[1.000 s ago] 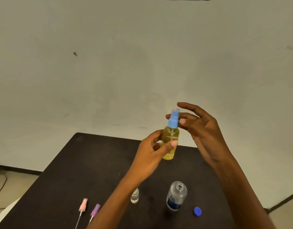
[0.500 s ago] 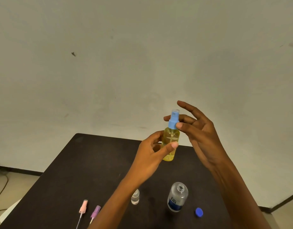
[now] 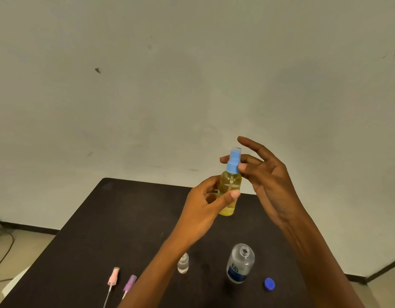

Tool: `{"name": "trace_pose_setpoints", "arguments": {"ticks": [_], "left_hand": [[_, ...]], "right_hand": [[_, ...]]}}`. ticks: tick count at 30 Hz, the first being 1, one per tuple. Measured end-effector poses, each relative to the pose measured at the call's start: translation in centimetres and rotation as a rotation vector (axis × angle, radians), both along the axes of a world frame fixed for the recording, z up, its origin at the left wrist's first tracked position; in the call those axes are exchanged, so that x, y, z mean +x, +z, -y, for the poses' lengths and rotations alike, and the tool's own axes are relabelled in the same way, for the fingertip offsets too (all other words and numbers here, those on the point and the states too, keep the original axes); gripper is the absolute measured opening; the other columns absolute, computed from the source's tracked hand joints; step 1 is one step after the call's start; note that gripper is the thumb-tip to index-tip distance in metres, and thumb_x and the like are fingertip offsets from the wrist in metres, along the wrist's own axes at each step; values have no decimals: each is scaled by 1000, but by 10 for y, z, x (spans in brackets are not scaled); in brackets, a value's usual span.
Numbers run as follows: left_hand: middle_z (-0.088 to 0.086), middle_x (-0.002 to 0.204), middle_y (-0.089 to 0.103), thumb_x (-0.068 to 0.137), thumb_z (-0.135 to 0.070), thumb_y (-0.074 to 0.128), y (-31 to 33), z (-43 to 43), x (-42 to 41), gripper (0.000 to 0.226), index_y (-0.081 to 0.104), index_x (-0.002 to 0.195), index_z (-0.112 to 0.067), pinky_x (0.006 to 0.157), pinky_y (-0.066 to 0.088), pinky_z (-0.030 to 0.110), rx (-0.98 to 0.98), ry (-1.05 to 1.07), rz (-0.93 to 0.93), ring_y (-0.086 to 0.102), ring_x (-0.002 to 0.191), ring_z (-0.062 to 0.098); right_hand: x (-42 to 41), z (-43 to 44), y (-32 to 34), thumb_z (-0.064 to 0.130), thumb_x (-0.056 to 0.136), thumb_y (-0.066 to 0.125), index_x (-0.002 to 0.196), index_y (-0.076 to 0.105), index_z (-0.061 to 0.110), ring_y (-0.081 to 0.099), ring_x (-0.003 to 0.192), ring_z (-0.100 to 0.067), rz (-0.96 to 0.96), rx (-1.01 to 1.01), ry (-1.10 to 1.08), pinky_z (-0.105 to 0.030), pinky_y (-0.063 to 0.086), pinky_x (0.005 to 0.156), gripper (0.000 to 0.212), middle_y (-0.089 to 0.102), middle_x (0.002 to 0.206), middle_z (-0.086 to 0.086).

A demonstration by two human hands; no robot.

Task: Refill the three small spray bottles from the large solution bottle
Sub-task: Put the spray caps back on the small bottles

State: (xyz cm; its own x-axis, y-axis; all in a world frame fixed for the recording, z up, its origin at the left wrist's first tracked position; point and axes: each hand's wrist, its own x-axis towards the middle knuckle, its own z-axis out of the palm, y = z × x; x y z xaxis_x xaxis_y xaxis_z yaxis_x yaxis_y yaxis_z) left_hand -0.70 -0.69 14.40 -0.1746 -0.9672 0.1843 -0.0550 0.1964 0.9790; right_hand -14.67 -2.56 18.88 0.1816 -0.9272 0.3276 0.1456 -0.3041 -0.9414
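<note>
My left hand (image 3: pixel 205 207) holds a small yellow spray bottle (image 3: pixel 229 190) upright above the table, thumb across its front. The bottle's blue spray cap (image 3: pixel 233 162) is pinched between the thumb and a finger of my right hand (image 3: pixel 267 181), whose other fingers are spread. The large clear solution bottle (image 3: pixel 239 266) with a blue label stands uncapped near the front of the table. Its blue cap (image 3: pixel 269 284) lies to the right. A small clear bottle (image 3: pixel 183 265) without a top stands partly behind my left forearm.
The dark table (image 3: pixel 125 218) carries a pink spray head (image 3: pixel 113 276) and a purple spray head (image 3: pixel 129 283) with dip tubes at the front left. A pale wall rises behind the table. Cables lie on the floor at left.
My right thumb and fingers have shifted around the blue spray cap and closed in on it. The yellow bottle stays in my left hand at about the same height.
</note>
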Motion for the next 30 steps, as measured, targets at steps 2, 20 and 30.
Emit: {"name": "trace_pose_setpoints", "arguments": {"ticks": [2, 20, 30], "left_hand": [[0, 112, 67, 72, -44, 60, -1, -1, 0, 38, 56, 107, -33, 88, 54, 26, -4, -3, 2, 65, 102, 19], [0, 112, 67, 75, -40, 62, 1, -4, 0, 32, 57, 106, -33, 92, 53, 33, -8, -17, 14, 65, 103, 20], [3, 113, 67, 79, -35, 63, 1, -4, 1, 33, 57, 111, -28, 94, 52, 39, 12, -15, 11, 65, 103, 22]], "right_hand": [[0, 0, -1, 11, 73, 71, 124, 51, 17, 66, 98, -24, 6, -6, -25, -31, 52, 85, 55, 71, 93, -8], [2, -1, -8, 18, 68, 78, 120, 55, 26, 61, 101, -23, -27, -24, -72, -30, 51, 82, 58, 66, 98, -5], [1, -4, -9, 22, 66, 76, 120, 55, 17, 66, 97, -24, 67, 1, -35, -31, 53, 83, 58, 72, 94, -7]]}}
